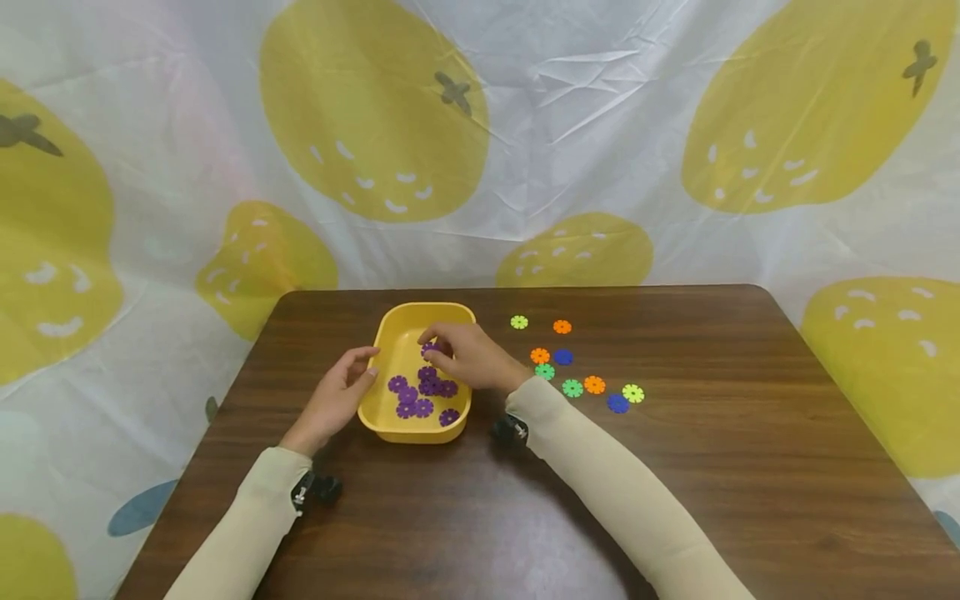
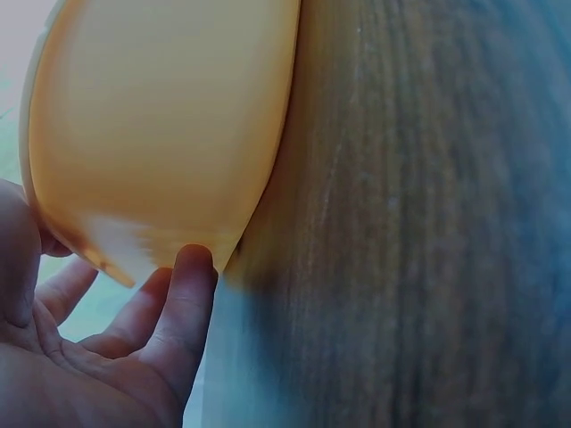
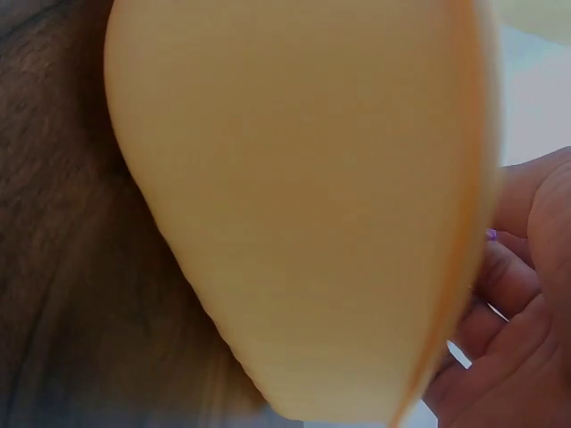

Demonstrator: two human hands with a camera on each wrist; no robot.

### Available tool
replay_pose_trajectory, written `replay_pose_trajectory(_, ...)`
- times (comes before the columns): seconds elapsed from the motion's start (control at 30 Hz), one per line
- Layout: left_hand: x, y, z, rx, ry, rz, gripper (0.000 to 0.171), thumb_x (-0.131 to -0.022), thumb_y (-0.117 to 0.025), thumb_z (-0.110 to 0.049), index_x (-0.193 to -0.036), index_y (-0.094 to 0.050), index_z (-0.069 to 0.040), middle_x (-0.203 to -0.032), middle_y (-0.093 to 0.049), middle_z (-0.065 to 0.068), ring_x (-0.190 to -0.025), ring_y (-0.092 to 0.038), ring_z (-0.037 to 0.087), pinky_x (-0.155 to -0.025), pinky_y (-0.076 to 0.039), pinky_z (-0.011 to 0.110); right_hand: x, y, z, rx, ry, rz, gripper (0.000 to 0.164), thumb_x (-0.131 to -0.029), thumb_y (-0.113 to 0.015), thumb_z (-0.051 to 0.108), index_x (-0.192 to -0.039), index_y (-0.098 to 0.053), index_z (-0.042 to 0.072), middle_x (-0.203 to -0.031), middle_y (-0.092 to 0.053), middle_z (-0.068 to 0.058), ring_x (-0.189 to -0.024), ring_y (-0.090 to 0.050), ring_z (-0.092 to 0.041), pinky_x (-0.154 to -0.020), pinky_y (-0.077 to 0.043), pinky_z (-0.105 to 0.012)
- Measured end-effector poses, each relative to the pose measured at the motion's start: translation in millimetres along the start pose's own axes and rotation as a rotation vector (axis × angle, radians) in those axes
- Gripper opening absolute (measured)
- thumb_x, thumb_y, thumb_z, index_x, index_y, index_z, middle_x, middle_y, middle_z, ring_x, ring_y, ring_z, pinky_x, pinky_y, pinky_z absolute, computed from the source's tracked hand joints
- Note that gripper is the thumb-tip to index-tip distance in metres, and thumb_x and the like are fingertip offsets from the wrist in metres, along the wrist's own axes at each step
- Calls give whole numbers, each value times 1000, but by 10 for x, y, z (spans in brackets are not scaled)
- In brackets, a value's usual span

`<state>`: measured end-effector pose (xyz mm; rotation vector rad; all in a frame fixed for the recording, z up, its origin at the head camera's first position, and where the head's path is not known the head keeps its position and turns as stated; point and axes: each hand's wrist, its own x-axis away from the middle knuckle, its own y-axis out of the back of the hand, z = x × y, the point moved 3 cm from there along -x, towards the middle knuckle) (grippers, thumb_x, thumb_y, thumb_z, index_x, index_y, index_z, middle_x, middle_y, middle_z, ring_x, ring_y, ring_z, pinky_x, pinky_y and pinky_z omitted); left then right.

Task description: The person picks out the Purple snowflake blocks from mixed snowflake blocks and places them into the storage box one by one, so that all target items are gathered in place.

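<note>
A yellow plastic tray (image 1: 390, 427) sits on the table with several purple notched discs (image 1: 407, 395) in it. My right hand (image 1: 472, 354) reaches over the tray's right rim. Its thumb and fingers pinch a purple disc (image 1: 429, 351) above the tray floor; in the right wrist view a sliver of purple (image 3: 492, 234) shows between the fingers, the rest hidden by the tray wall. At the tray's left side is my left hand (image 1: 337, 396), fingers loosely extended. In the left wrist view the fingertips (image 2: 194, 260) touch the tray's outer wall (image 2: 169, 134).
To the tray's right, several loose discs lie on the brown wooden table (image 1: 712, 467): orange (image 1: 594, 384), green (image 1: 572, 388), blue (image 1: 618, 403) and yellow-green (image 1: 633, 393). A fruit-patterned curtain (image 1: 577, 125) hangs behind the table's far edge.
</note>
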<state>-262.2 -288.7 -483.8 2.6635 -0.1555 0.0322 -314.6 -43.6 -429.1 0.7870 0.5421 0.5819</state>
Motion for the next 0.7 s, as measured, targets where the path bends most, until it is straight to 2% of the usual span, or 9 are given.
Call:
replay_pose_trajectory(0.27,13,22,-2,-4,6,10,48,-111,-56,-32,-156,-47,-19,-136,-62,22,-122,-62,36,-97,-55,42,-46,-105,3,39,-9,49,27,-105,-68,24,-126,-70,7,-92,-72,1,-75,-64,-10,-69,-56,-23)
replay_pose_trajectory(0.5,48,69,1,5,5,15,49,-112,-55,-31,-158,-44,-18,-137,-61,24,-122,-62,37,-95,-56,42,-106,-172,2,67,-30,65,22,-102,-73,24,-121,-70,13,-88,-73,3,-69,-65,-8,-64,-55,-22)
replay_pose_trajectory(0.7,48,76,9,3,10,16,50,-111,-55,-33,-158,-45,-19,-137,-62,24,-122,-63,36,-94,-56,40,-118,-159,12,58,-56,68,29,-102,-73,26,-124,-70,8,-97,-79,-2,-78,-71,-8,-69,-58,-21)
